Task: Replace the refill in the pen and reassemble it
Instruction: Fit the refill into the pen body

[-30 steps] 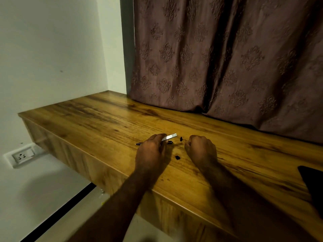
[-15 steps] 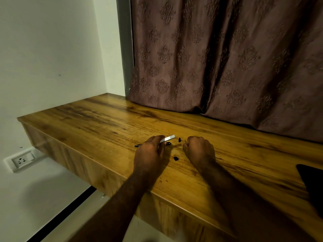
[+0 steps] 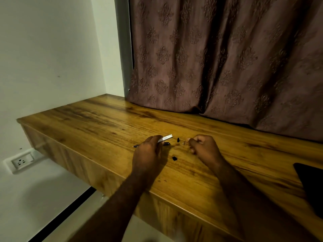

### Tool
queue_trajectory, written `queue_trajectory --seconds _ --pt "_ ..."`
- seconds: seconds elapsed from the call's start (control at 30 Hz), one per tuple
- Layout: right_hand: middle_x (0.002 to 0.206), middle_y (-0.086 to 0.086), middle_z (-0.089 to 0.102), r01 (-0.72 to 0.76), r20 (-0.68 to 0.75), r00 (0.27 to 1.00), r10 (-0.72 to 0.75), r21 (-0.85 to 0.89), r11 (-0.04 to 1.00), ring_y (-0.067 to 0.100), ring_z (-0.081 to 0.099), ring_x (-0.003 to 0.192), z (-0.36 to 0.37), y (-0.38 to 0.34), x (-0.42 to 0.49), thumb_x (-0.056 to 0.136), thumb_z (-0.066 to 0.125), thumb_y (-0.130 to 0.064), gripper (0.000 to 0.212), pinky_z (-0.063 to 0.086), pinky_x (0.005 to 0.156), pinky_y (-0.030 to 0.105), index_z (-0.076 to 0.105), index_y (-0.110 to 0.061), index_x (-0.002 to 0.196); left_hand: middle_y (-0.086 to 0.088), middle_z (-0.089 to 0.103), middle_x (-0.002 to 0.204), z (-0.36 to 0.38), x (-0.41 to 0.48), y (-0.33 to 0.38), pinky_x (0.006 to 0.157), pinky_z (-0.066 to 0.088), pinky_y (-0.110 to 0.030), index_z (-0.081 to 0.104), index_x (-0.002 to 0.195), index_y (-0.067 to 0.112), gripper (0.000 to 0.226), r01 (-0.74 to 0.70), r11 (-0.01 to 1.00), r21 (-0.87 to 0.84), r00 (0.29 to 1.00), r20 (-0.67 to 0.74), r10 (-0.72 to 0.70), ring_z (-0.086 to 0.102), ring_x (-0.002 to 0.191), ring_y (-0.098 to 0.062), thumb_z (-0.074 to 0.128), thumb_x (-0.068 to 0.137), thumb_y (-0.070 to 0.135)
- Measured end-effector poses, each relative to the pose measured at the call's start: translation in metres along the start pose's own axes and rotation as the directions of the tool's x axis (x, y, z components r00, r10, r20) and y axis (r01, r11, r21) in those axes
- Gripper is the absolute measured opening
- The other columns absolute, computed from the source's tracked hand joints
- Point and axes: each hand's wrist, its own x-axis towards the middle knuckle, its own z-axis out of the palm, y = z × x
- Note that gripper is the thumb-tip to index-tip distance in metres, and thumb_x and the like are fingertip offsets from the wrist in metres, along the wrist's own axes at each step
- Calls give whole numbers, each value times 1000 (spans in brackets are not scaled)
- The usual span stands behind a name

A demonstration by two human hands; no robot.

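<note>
Left hand [image 3: 148,154] pinches the silver pen barrel [image 3: 167,137] above the wooden table [image 3: 97,123]; right hand [image 3: 204,147] curls its fingers around a tiny part [image 3: 184,142] (too small to identify).

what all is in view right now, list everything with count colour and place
wooden desk: 1, brown, runs from the left wall across to the right edge
silver pen piece: 1, silver, juts out of the left hand's fingers
thin dark pen part: 1, dark, on the desk, mostly hidden under the left hand
small black parts: 2, black, on the desk between the hands, one far and one near
small thin part: 1, colour unclear, at the right hand's fingertips
curtain: 1, dull mauve, patterned, behind the desk
wall socket: 1, white, on the wall below the desk's left end
dark flat object: 1, black, right edge, cut off
left hand: 1, closed on the silver pen piece
right hand: 1, pinching the small thin part
</note>
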Motion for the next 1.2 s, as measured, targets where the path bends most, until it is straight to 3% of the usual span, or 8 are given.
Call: queue_trajectory --seconds 0.07,0.17,0.4,0.57,0.7,0.8,0.9,1.2 --pt "59 -1 65 85 223 973 -57 -119 989 12 57 57 4 -4 -9 80 70 -42 26 45 62 31 66 -20 65 -4 70 101 1 0 0 69 53 -37 63 116 17 23 6 1000 -10 1000 -1 -6 65 84 -23 50 97 22" --pt "66 -4 66 166 355 932 -77 -228 960 8 57 61 12 -14 -19 65 76 -52 30 46 60 31 70 -23 73 -7 71 98 2 1 -1 66 51 -37 63 110 16 19 0 1000 -6 1000 5 0 65 83 -28 52 96 20" --pt "79 -9 66 267 409 906 -107 -359 894 5 61 75 13 -23 -20 77 75 -30 8 53 74 34 70 -27 82 -2 69 97 4 -1 -2 64 51 -35 63 111 19 20 -31 1000 -4 1000 -6 31 63 79 -20 50 97 26" --pt "89 -9 68 300 392 914 -109 -468 831 9 61 82 20 -23 -17 87 62 -26 9 53 78 35 68 -26 81 1 69 96 8 0 -5 64 51 -34 63 110 21 18 -37 999 -7 999 6 37 64 79 -18 53 97 29" --pt "71 -2 63 109 201 975 -92 -73 991 6 55 54 21 -24 -19 94 56 -16 13 45 52 25 66 -17 86 3 68 92 5 -1 -4 60 49 -33 63 107 23 25 -73 997 -30 997 -3 73 63 75 -16 50 96 42" --pt "66 5 62 14 115 992 -41 221 975 8 53 47 19 -28 -19 92 58 -6 10 43 46 23 67 -7 95 2 68 90 1 -2 0 60 49 -33 64 104 21 37 -91 993 -72 996 8 92 62 72 -15 42 94 50" --pt "68 11 64 -4 116 993 -35 318 948 12 56 52 21 -32 -20 92 56 -3 14 47 50 23 68 -3 100 4 66 85 2 -2 0 57 47 -31 63 101 23 28 -94 994 -62 995 11 95 60 69 -13 52 94 48" --pt "71 13 69 -52 120 993 -4 455 889 13 63 53 22 -30 -20 89 61 -3 11 52 53 23 66 -1 99 3 66 87 4 -2 -1 59 50 -34 62 103 24 35 -104 992 -74 994 34 106 60 71 -14 44 95 52"
